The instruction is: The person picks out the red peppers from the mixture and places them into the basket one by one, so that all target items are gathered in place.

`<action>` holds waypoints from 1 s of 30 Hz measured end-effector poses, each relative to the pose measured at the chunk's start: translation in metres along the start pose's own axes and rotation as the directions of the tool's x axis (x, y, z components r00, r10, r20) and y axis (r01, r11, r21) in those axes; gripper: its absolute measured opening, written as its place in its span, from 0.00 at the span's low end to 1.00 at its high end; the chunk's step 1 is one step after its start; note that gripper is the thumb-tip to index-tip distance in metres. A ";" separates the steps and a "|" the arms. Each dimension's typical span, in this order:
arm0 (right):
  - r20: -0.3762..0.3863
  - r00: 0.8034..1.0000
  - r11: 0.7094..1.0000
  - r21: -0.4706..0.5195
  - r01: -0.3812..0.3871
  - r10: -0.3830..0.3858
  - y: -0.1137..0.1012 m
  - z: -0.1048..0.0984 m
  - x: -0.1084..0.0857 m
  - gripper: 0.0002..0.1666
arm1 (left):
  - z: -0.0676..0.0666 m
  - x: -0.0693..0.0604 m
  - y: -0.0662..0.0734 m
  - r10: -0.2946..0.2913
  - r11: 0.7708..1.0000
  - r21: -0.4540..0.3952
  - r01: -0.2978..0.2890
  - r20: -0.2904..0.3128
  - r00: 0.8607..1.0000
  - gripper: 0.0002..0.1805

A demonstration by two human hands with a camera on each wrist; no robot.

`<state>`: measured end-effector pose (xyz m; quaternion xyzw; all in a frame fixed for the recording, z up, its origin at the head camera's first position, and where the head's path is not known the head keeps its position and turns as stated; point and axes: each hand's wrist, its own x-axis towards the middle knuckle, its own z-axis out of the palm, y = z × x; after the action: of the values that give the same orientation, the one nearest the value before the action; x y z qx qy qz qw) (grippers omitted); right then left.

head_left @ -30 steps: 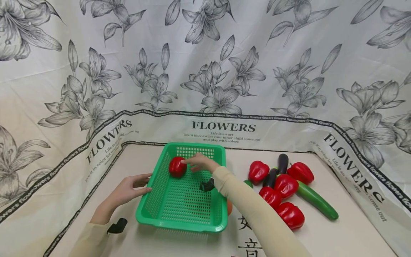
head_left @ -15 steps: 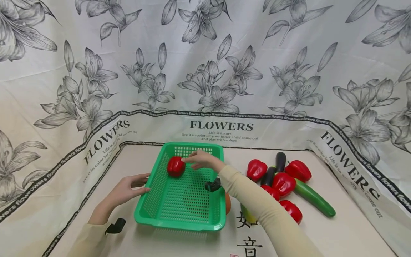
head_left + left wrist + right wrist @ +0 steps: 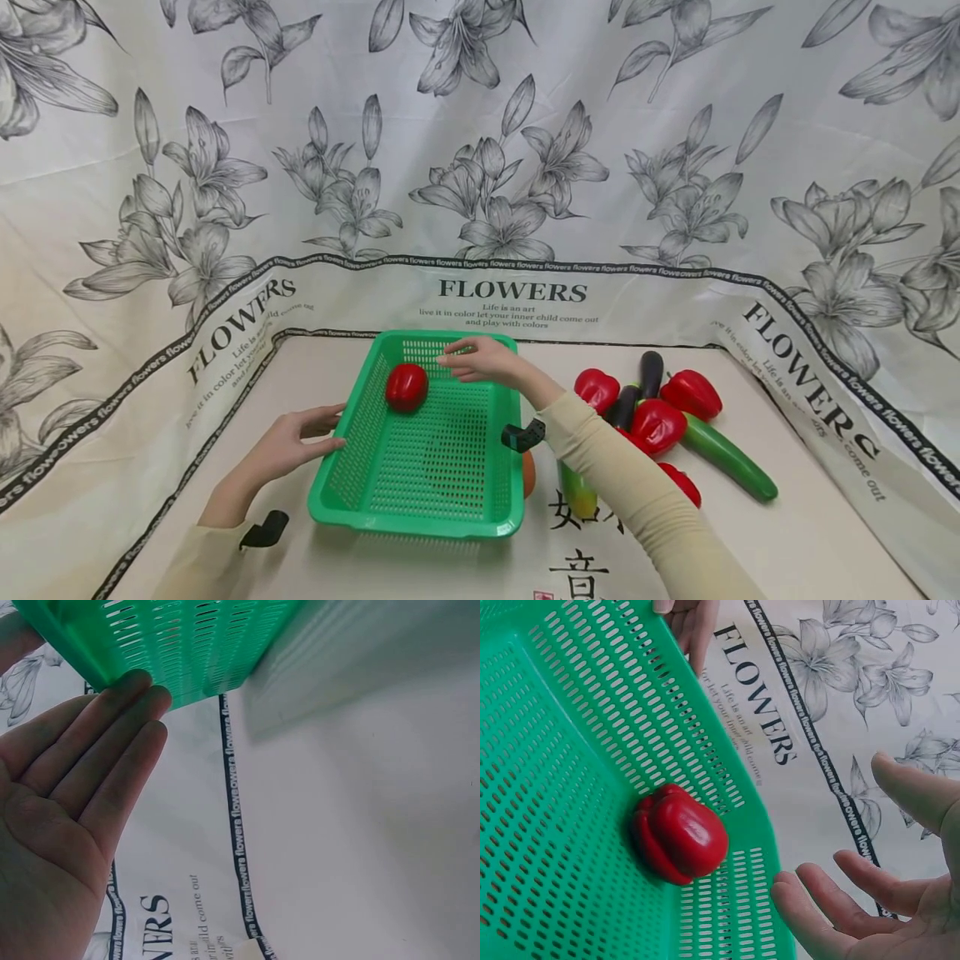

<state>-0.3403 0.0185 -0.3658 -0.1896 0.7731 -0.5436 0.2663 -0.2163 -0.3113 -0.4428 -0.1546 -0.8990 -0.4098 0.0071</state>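
Observation:
A red bell pepper (image 3: 407,387) sits in the back left corner of a green plastic basket (image 3: 341,527). My right hand (image 3: 487,362) hovers over the basket's back right part, apart from the pepper. In the right wrist view its fingers (image 3: 817,919) are spread, with nothing between them. My left hand (image 3: 288,446) touches the basket's left side from outside, thumb and fingers apart. In the left wrist view the left hand (image 3: 75,787) has straight fingers, their tips against the perforated wall.
Right of the basket lies a pile of red bell peppers (image 3: 660,425), dark eggplants (image 3: 651,375) and a long green cucumber-like vegetable (image 3: 731,457). A yellow-green vegetable (image 3: 577,492) lies partly behind the right forearm. An orange round thing (image 3: 528,475) shows beside the basket's right wall. A flowered curtain (image 3: 480,167) surrounds the table.
My right hand has let go of the red bell pepper, risen and drawn back to the right. The pepper stays in the basket. My left hand remains at the basket's left side.

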 end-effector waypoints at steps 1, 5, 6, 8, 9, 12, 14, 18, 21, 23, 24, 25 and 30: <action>-0.006 1.000 1.000 -0.009 0.013 -0.013 0.000 -0.002 -0.003 0.31 | 0.000 0.000 0.000 -0.001 1.000 0.000 0.001 0.000 1.000 0.31; -0.013 0.998 0.996 -0.051 0.067 -0.068 -0.001 -0.007 -0.016 0.30 | 0.000 0.000 0.002 -0.008 1.000 0.006 0.008 0.005 1.000 0.32; -0.013 0.997 0.995 -0.063 0.080 -0.081 0.000 -0.008 -0.019 0.30 | 0.000 -0.001 0.002 -0.009 1.000 0.008 0.009 0.006 1.000 0.32; -0.018 0.995 0.992 -0.080 0.096 -0.098 0.001 -0.010 -0.026 0.30 | 0.000 -0.001 0.002 -0.010 1.000 0.014 0.010 0.003 1.000 0.32; -0.020 0.994 0.990 -0.095 0.105 -0.107 0.001 -0.010 -0.029 0.30 | 0.000 -0.001 0.002 -0.009 1.000 0.019 0.009 0.001 1.000 0.31; -0.047 0.993 0.986 -0.127 0.104 -0.111 0.004 -0.014 -0.039 0.29 | 0.000 -0.002 0.003 -0.005 1.000 0.027 0.005 -0.003 1.000 0.31; -0.067 0.991 0.984 -0.148 0.103 -0.113 0.006 -0.017 -0.046 0.28 | 0.000 -0.002 0.003 -0.003 0.999 0.032 0.003 -0.002 1.000 0.31; -0.088 0.987 0.974 -0.192 0.117 -0.135 0.009 -0.023 -0.059 0.29 | 0.000 -0.002 0.003 -0.001 0.999 0.034 0.001 -0.001 1.000 0.31; -0.096 0.984 0.971 -0.203 0.127 -0.149 0.010 -0.028 -0.068 0.29 | 0.000 -0.002 0.003 0.003 1.000 0.031 -0.002 -0.005 1.000 0.31; -0.103 0.982 0.969 -0.206 0.133 -0.157 0.012 -0.032 -0.073 0.29 | 0.000 -0.002 0.004 0.006 1.000 0.027 -0.006 -0.005 1.000 0.31; -0.109 0.981 0.969 -0.209 0.133 -0.158 0.012 -0.034 -0.075 0.28 | 0.000 -0.002 0.004 0.007 1.000 0.025 -0.007 -0.004 1.000 0.31; -0.114 0.980 0.968 -0.211 0.134 -0.160 0.013 -0.037 -0.078 0.29 | -0.001 -0.002 0.004 0.008 1.000 0.025 -0.007 -0.004 1.000 0.31; -0.134 0.976 0.961 -0.241 0.138 -0.173 0.022 -0.049 -0.090 0.32 | -0.001 -0.002 0.004 0.004 1.000 0.026 -0.004 -0.003 1.000 0.31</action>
<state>-0.2997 0.1140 -0.3548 -0.2370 0.8316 -0.4828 0.1386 -0.2134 -0.3101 -0.4391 -0.1557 -0.9039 -0.3983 0.0111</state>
